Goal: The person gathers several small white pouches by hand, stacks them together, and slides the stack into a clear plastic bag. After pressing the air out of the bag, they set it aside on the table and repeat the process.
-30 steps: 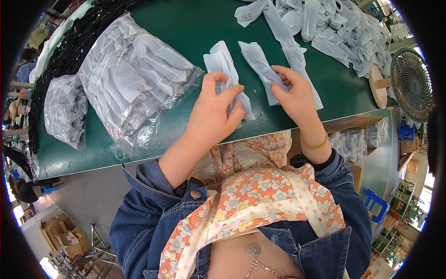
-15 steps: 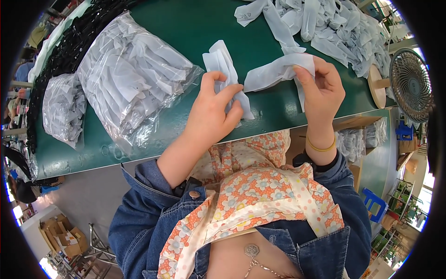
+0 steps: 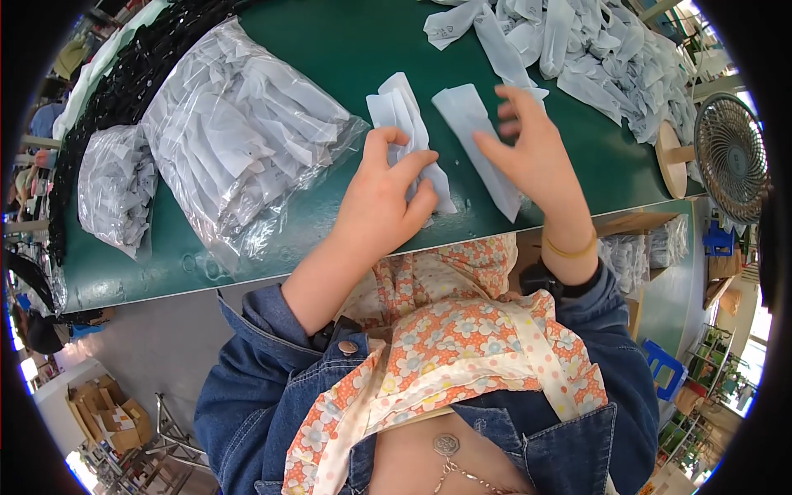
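Note:
My left hand (image 3: 381,188) rests curled over a small stack of pale, whitish folded plastic bags (image 3: 398,103), its fingers at both sides of the stack on the green table. Just right of it a single long pale bag (image 3: 470,124) lies flat and slanted. Over this bag's right edge hovers my right hand (image 3: 532,153), thumb and fingers spread with nothing between them; its fingertips are slightly blurred. Whether the thumb touches the bag I cannot tell.
A big heap of similar pale bags (image 3: 610,66) covers the table's far right. Left stand a large clear sack (image 3: 247,132) and a smaller one (image 3: 118,186), both filled with pale pieces. Black bundled material (image 3: 115,91) runs along the left edge. A fan (image 3: 732,157) stands right.
My right hand has let go of the pale bag it was pinching and spread its fingers. The bag now lies straightened on the table beside the stack. My left hand has barely moved.

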{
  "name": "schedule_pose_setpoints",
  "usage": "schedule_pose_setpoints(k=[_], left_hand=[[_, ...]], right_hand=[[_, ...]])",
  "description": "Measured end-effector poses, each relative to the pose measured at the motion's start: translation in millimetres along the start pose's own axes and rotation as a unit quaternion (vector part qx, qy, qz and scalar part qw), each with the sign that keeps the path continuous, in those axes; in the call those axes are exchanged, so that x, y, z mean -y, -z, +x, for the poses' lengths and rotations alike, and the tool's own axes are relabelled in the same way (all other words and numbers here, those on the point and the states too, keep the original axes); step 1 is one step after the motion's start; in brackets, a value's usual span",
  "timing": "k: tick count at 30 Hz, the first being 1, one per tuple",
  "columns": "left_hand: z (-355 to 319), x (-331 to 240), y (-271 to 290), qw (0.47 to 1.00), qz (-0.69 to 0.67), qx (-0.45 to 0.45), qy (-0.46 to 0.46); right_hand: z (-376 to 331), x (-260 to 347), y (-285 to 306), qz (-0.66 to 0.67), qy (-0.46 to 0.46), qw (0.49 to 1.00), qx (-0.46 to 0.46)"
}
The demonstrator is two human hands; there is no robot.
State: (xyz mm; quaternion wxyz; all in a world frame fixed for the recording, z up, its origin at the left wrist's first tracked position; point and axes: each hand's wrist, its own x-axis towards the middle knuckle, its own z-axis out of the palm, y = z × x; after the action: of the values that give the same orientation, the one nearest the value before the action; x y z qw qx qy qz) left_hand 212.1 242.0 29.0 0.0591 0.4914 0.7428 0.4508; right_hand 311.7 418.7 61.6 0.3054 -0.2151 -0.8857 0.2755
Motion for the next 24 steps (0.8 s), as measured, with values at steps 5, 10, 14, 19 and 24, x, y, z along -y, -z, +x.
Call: schedule_pose_setpoints(k=[5, 10, 14, 19, 24], left_hand=[[1, -3, 3, 1.0, -0.001, 0.007, 0.008], [3, -2, 2, 1.0, 0.012, 0.012, 0.008], [8, -8, 7, 0.999, 0.017, 0.048, 0.02], [12, -16, 9, 0.996, 0.077, 0.032, -0.034], [14, -12, 9, 0.988, 0.135, 0.061, -0.037]], right_hand=[[-10, -11, 5, -0.045, -0.122, 0.967, 0.217], [-1, 0, -22, 0.016, -0.101, 0.984, 0.148], [-2, 10, -32, 0.12, -0.115, 0.971, 0.173], [-19, 5, -23, 0.296, -0.115, 0.932, 0.176], [-29, -8, 20, 0.201, -0.07, 0.974, 0.074]])
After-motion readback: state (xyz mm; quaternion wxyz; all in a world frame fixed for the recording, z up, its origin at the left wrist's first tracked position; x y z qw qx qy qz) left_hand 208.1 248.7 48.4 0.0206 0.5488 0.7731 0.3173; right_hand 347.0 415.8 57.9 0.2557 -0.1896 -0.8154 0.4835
